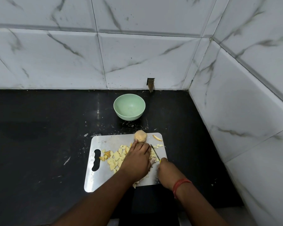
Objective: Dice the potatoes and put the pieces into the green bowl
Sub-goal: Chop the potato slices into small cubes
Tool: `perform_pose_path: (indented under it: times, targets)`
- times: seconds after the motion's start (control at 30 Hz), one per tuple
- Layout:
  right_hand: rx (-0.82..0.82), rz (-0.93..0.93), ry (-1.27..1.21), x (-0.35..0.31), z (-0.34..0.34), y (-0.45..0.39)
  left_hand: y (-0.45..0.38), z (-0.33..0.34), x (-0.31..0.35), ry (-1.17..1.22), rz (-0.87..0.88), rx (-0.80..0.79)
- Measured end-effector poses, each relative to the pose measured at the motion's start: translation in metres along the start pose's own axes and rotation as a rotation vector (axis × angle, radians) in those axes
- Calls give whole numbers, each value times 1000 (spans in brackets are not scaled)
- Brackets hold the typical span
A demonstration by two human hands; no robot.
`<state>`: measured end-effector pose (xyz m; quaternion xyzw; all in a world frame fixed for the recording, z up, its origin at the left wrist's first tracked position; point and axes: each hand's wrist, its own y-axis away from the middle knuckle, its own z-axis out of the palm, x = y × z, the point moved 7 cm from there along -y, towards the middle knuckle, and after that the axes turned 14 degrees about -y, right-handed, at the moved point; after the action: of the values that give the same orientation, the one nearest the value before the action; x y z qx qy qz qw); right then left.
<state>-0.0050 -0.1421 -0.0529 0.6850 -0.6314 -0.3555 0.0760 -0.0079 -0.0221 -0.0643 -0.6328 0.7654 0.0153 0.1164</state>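
A steel cutting board (pixel 101 180) lies on the black counter. Several pale diced potato pieces (pixel 115 158) are spread over its middle, and a whole unpeeled potato (pixel 140 135) sits at its far edge. My left hand (pixel 136 159) rests palm down over pieces on the board, its fingertips touching the whole potato. My right hand (pixel 165 171) grips a yellow-handled knife (pixel 154 152), blade pointing away, just right of the left hand. The green bowl (pixel 129 106) stands empty beyond the board.
A potato peel strip (pixel 157 137) lies at the board's far right corner. Marble-tiled walls (pixel 235 88) close the counter at the back and right. Bare black counter (pixel 39 144) stretches to the left. A red thread band (pixel 180 185) circles my right wrist.
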Motion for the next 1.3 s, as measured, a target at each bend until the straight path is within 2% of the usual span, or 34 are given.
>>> perform_pose_path:
  times: [0.5,0.77,0.87,1.0,1.2,1.3]
  targets:
    - [-54,-43,-92,12,-2,12,-3,1,5,-71,18,-94]
    - [112,3,-366,16,-24,8,-19,-22,3,-66,81,80]
    - [153,17,-433,19,-32,5,-38,-22,8,21,180,-29]
    - [198,23,-489,27,-37,5,-46,-13,31,-38,371,-133]
    - [209,43,-479,34,-39,6,-32,-18,22,-154,305,-64]
    - [209,35,-471,31,-39,6,-37,-22,10,-110,220,-81]
